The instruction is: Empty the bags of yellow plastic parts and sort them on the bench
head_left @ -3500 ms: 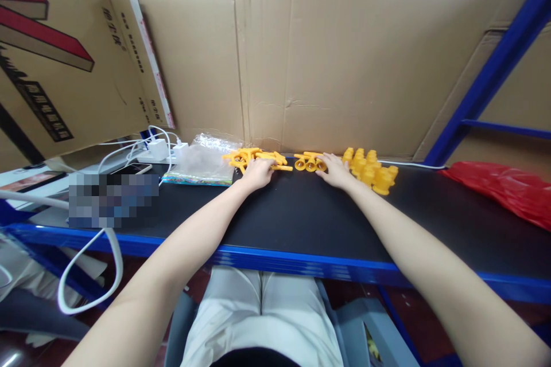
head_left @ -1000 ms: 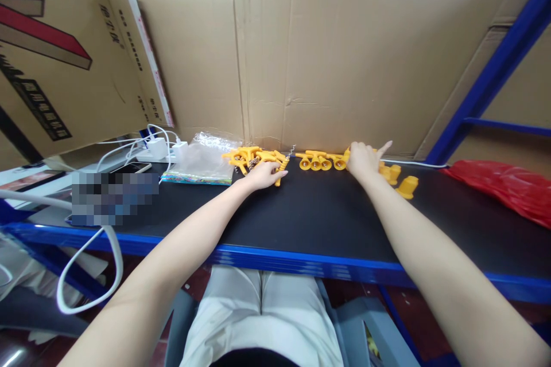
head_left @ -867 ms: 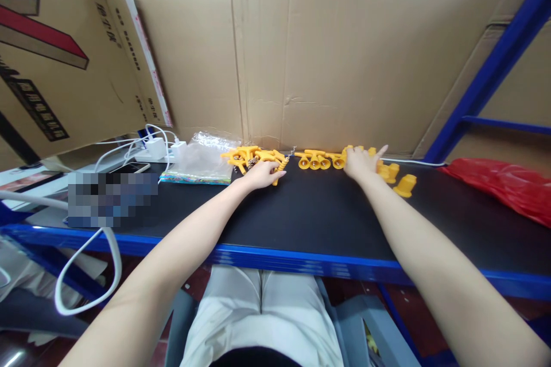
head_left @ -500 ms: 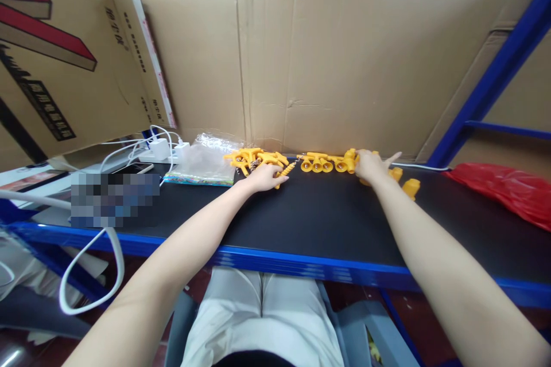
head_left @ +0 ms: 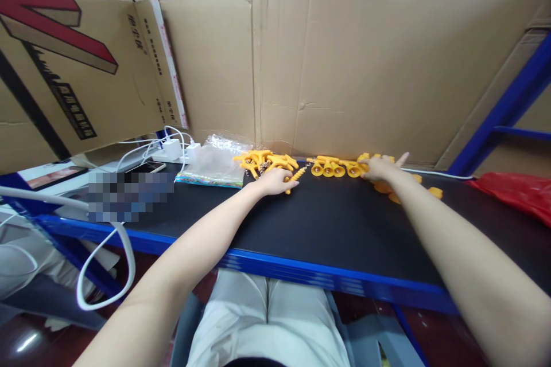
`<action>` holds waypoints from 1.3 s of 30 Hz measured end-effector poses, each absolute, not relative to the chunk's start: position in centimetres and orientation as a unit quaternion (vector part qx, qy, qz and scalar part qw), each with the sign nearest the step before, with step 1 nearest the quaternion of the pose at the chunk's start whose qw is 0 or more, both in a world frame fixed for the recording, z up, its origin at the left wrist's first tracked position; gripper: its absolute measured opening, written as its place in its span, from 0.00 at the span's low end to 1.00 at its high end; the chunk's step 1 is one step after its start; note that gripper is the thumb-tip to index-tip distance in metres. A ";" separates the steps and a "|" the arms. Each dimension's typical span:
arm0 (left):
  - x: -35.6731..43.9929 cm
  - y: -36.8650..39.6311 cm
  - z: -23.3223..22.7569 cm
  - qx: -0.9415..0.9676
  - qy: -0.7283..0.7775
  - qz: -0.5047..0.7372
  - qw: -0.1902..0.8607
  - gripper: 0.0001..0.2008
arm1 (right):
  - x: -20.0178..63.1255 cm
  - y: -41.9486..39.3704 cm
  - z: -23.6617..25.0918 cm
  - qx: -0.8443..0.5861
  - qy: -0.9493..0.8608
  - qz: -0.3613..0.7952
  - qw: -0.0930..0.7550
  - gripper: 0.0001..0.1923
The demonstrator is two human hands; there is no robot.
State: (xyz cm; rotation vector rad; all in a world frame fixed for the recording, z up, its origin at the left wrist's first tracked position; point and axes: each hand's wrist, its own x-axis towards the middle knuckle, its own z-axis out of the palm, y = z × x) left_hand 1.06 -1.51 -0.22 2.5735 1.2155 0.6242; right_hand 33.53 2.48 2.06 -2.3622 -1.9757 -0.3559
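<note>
Two hands reach to the back of the black shelf (head_left: 327, 223). Her left hand (head_left: 275, 181) pinches a yellow corkscrew (head_left: 297, 175), lying lengthwise toward the right hand (head_left: 381, 167), which rests half-open on a row of yellow bell-shaped pieces (head_left: 338, 168). Beside them, a clear bag (head_left: 213, 161) lies flat, contents unclear.

- Single view, worn on the head; it looks forward and down over a black shelf (head_left: 327, 229).
- Vantage: seated close at the 6 o'clock edge, with both forearms running in from the bottom corners toward centre.
- Facing: a cardboard wall (head_left: 344, 69) fills 12 o'clock, close behind the shelf.
- Framing: wide lens, with a box (head_left: 64, 69) at 10 o'clock, a blue post (head_left: 508, 109) at 2 o'clock and the lap (head_left: 267, 321) at 6 o'clock.
- No second view shares the scene.
</note>
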 end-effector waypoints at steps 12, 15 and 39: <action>1.0 -1.5 -0.2 0.882 0.408 0.206 0.114 0.17 | 34.0 4.0 1.8 -0.751 -0.651 -0.104 -0.037 0.27; 1.0 -1.6 -0.1 0.883 0.407 0.205 0.116 0.17 | 33.8 4.0 2.3 -0.756 -0.646 -0.096 -0.051 0.24; 0.6 -1.5 0.2 0.885 0.416 0.192 0.087 0.16 | 25.0 -3.2 4.2 -0.665 -0.736 0.008 0.123 0.22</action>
